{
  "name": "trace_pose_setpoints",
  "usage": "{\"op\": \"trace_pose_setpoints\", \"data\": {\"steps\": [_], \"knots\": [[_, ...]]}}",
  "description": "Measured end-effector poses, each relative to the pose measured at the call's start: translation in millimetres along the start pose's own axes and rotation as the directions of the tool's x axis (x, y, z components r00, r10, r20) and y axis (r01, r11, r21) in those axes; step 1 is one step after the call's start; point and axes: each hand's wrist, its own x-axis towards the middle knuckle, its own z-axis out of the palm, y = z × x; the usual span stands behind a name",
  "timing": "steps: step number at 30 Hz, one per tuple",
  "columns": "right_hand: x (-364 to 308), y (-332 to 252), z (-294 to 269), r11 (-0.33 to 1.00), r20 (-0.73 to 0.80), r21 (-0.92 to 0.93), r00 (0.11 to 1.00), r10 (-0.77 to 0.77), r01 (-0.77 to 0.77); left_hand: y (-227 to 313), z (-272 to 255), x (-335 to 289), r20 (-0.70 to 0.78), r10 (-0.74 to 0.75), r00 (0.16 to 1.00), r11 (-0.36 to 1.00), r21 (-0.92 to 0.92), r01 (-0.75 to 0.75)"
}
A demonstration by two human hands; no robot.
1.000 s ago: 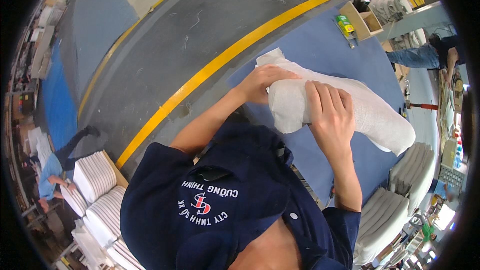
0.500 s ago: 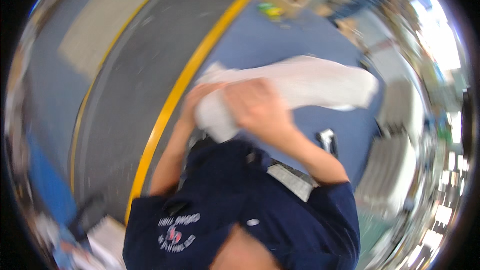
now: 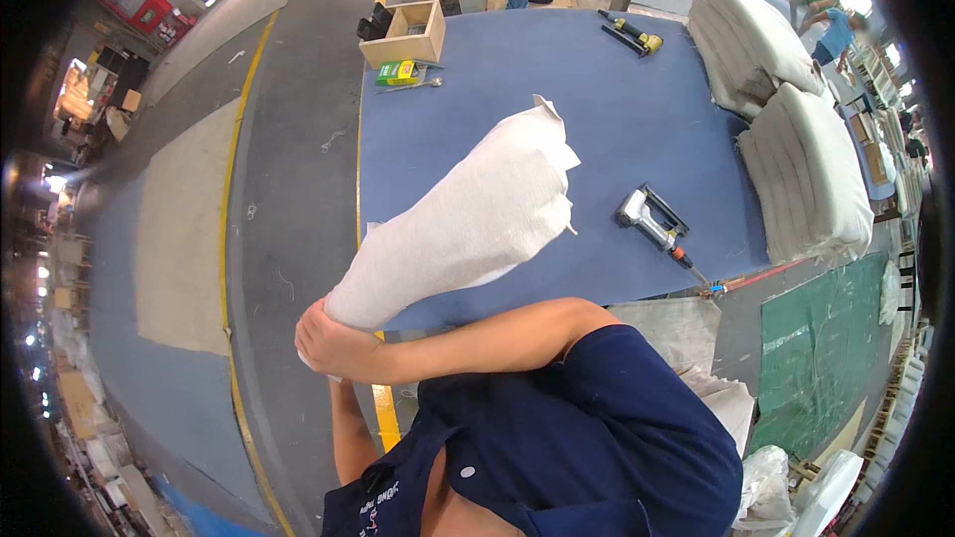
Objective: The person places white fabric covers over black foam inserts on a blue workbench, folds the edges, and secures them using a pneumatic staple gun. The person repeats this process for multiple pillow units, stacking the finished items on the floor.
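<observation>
A long, tapered bundle of white cloth [image 3: 468, 209] slants over the blue worktable [image 3: 477, 60]. Its wide, loose-edged end points up and right, above the middle of the tabletop. My right hand [image 3: 340, 343] is closed round the narrow end, near the table's left edge, with the right forearm crossing in front of me. My left forearm rises to the same spot from below. The left hand itself is hidden behind the right hand and the cloth, so its fingers do not show. A silver air staple gun [image 3: 652, 224] with a hose lies right of the bundle.
A wooden box [image 3: 423, 40] stands at the table's far left, beside a small green-yellow carton [image 3: 398, 73]. At the far right lies a yellow-black staple gun [image 3: 637, 37]. Stacks of thick cream cloth [image 3: 806, 174] line the right side. Other people [image 3: 831, 30] are in the background.
My hands have moved left and down to the bundle's narrow end. The bundle now slants up to the right, where it lay more level before. The view has turned.
</observation>
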Motion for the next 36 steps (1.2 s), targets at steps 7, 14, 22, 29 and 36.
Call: {"op": "trace_pose_setpoints", "data": {"steps": [7, 14, 22, 29, 36], "knots": [[-5.9, 0.9, -2.5, 0.998, -0.009, -0.032, 0.999, 0.049, -0.05, -4.4, -4.7, -9.0, -0.01, -0.014, 1.0, 1.0, 0.026, 0.014], [-26.5, 40.7, -19.2, 0.984, 0.04, 0.171, 0.998, 0.039, -0.045, -23.8, -16.7, -12.7, -0.023, -0.187, 0.982, 0.88, -0.448, 0.157], [-51.1, 175.8, -86.9, 0.886, -0.073, 0.45, 0.984, 0.164, -0.114, 65.0, -23.3, 98.2, -0.17, 0.392, 0.904, 0.902, 0.263, -0.342], [-130.6, 185.8, -62.2, 0.524, -0.161, 0.784, 0.707, 0.689, -0.333, 178.8, -53.5, 158.8, 0.172, 0.381, 0.909, 0.832, 0.365, -0.418], [-177.5, 193.5, -81.0, 0.259, 0.004, 0.952, 0.852, 0.523, -0.164, 183.8, -21.4, 174.2, 0.493, 0.318, 0.81, 0.825, 0.278, -0.493]]}}
